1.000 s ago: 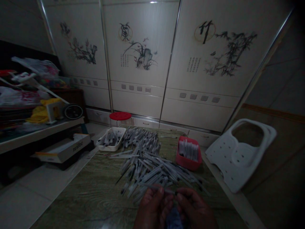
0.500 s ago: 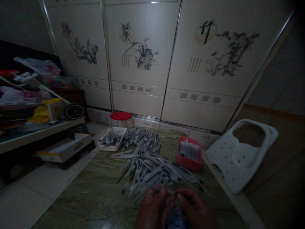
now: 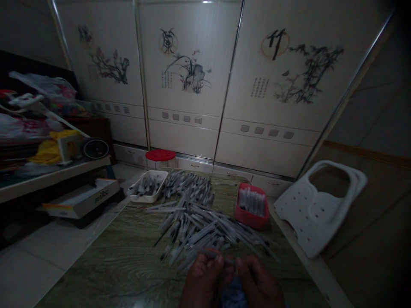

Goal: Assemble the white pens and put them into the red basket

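My left hand (image 3: 204, 280) and my right hand (image 3: 259, 282) are close together at the near edge of the table. Between their fingertips they pinch a slim, translucent pen (image 3: 229, 260), lying roughly level; its ends are partly covered by the fingers. Just beyond my hands spreads a loose pile of similar pens (image 3: 195, 222), clear-barrelled with some dark ends. A red plastic basket (image 3: 250, 220) right of the pile holds pens packed side by side. At the far left of the table, more pens or pen parts lie in a white tray (image 3: 146, 199).
The wood-patterned table (image 3: 128, 261) carries all of this. A red stool (image 3: 160, 155) stands behind it, in front of a sliding-door wardrobe (image 3: 183, 137). To the right is a white plastic chair (image 3: 317, 209); to the left, a cluttered bench (image 3: 54, 175) with a box (image 3: 83, 199) below.
The view has shifted slightly, moving the scene a little left. My right hand's fingers have shifted slightly along the pen, while my left hand keeps its pinch.
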Tool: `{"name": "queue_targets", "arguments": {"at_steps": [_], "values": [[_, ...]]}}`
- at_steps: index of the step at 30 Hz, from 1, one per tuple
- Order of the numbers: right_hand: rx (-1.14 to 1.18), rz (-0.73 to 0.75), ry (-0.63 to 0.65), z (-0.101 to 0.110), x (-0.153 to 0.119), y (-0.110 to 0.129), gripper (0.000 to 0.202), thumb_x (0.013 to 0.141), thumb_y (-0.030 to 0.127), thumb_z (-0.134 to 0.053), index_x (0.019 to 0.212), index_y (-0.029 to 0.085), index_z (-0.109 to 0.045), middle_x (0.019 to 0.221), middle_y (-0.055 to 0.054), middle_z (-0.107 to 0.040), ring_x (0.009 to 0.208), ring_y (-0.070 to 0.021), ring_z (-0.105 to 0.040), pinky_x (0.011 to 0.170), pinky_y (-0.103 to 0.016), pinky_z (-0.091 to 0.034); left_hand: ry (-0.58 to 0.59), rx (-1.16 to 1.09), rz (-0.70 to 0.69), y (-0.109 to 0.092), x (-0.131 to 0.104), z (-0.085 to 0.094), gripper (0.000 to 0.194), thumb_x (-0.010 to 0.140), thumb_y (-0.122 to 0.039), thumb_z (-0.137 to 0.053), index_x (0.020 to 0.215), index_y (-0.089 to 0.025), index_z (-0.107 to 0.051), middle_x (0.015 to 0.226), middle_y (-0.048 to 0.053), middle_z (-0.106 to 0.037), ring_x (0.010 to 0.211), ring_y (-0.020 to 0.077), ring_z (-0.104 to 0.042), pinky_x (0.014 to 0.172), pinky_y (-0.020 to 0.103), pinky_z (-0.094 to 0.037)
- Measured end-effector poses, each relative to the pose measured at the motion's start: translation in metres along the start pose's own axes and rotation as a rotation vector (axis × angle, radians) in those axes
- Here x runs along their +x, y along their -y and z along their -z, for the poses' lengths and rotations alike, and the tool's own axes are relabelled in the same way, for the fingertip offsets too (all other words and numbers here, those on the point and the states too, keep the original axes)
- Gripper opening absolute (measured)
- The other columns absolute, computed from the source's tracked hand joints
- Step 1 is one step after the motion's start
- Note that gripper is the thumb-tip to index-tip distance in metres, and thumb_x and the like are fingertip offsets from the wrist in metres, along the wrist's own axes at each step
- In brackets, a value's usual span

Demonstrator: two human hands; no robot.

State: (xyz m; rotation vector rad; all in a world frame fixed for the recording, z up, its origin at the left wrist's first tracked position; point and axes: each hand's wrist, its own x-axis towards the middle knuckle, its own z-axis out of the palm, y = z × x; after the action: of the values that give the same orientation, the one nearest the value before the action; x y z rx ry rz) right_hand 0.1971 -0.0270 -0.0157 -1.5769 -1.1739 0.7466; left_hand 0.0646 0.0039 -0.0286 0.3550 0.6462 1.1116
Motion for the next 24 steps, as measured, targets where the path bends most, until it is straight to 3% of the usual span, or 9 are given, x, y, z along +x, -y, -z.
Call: {"name": "queue_targets", "arguments": {"at_steps": [4,7,10,15,19,24], "values": [[0.079,-0.065,0.029,0.000,0.001,-0.006,0.057,0.087,0.076,-0.052,0.081,0.023,-0.072,0.059,0.000,-0.062,0.056,-0.0189,-0.057,0.054,-0.028,-0.044,-0.009,0.005,0.000,-0.001,0.000,0.002,0.046,0.067,-0.038,-0.093,0.090,-0.021,-0.058,0.080,0.004,-0.077,0.073,0.0176,-0.072,0.072,0.028,-0.051],[0.171,-0.043,0.038,-0.001,0.001,-0.005,0.053,0.079,0.073,-0.064,0.092,0.022,-0.073,0.075,-0.003,-0.073,0.071,-0.0224,-0.067,0.066,-0.030,-0.052,-0.046,0.003,-0.009,-0.003,0.000,0.001,0.045,0.067,-0.038,-0.093,0.091,-0.021,-0.059,0.082,0.004,-0.078,0.074,0.0167,-0.072,0.072,0.028,-0.051],[0.147,-0.006,0.055,0.000,0.000,0.000,0.050,0.078,0.072,-0.067,0.087,0.023,-0.072,0.083,-0.005,-0.077,0.078,-0.0238,-0.070,0.073,-0.030,-0.053,-0.034,0.015,0.001,-0.003,-0.001,0.000,0.044,0.067,-0.037,-0.093,0.089,-0.020,-0.059,0.081,0.004,-0.077,0.074,0.0165,-0.072,0.072,0.027,-0.050],[-0.030,0.009,0.081,0.007,-0.002,0.005,0.055,0.087,0.074,-0.053,0.069,0.023,-0.066,0.062,-0.001,-0.065,0.059,-0.0180,-0.057,0.056,-0.027,-0.043,0.004,0.029,0.003,0.003,0.002,0.003,0.047,0.066,-0.039,-0.093,0.092,-0.020,-0.059,0.080,0.005,-0.078,0.068,0.0165,-0.070,0.064,0.025,-0.047],[0.018,-0.069,0.113,0.009,-0.001,0.003,0.060,0.088,0.078,-0.048,0.067,0.023,-0.062,0.057,0.001,-0.060,0.053,-0.0164,-0.052,0.050,-0.026,-0.039,0.023,0.012,-0.008,0.008,0.006,0.006,0.047,0.066,-0.039,-0.093,0.092,-0.021,-0.059,0.079,0.005,-0.077,0.067,0.0171,-0.070,0.062,0.025,-0.046],[0.013,0.017,0.102,0.011,0.001,0.004,0.052,0.082,0.073,-0.060,0.087,0.023,-0.069,0.078,-0.003,-0.072,0.071,-0.0213,-0.064,0.066,-0.029,-0.048,-0.016,0.014,-0.016,0.003,0.003,0.003,0.046,0.067,-0.037,-0.093,0.090,-0.019,-0.058,0.078,0.005,-0.078,0.065,0.0145,-0.069,0.062,0.024,-0.046]]}}
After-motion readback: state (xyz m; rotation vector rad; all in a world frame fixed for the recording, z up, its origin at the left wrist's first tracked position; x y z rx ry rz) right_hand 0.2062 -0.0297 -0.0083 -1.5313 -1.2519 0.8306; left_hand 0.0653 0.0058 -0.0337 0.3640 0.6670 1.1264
